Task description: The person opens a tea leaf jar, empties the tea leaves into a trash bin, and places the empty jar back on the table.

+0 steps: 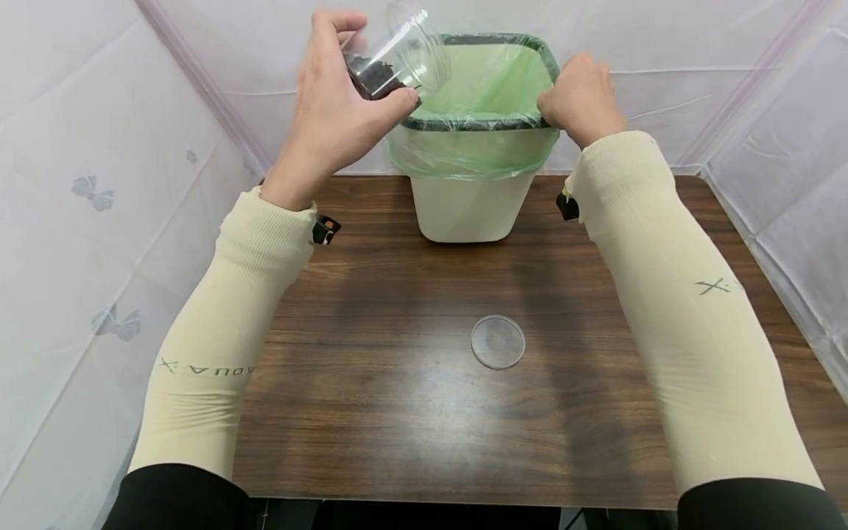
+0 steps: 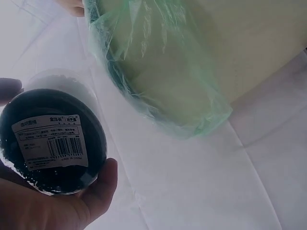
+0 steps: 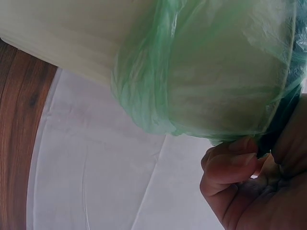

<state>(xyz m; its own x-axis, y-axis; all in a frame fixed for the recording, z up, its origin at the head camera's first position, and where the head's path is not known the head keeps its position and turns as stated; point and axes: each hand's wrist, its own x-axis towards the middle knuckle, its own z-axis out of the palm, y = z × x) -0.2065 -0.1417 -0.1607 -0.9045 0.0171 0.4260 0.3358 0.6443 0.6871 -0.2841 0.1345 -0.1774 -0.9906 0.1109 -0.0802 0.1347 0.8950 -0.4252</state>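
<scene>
My left hand [image 1: 344, 110] grips a clear plastic jar [image 1: 424, 59], tilted with its mouth toward the trash can. Dark, crumbly material [image 1: 374, 77] lies along the jar's lower side. In the left wrist view the jar's base faces the camera, showing a white barcode label [image 2: 53, 143]. A cream trash can [image 1: 470, 210] with a dark rim stands at the back of the table, lined with a green plastic bag [image 1: 473, 151] folded over the rim. My right hand [image 1: 583, 99] holds the rim's right side, fingers curled at the bag's edge in the right wrist view.
A round clear lid [image 1: 498, 342] lies flat on the brown wooden table [image 1: 371, 412], in front of the trash can. White plastic sheeting [image 1: 79, 243] hangs to the left, behind and to the right of the table.
</scene>
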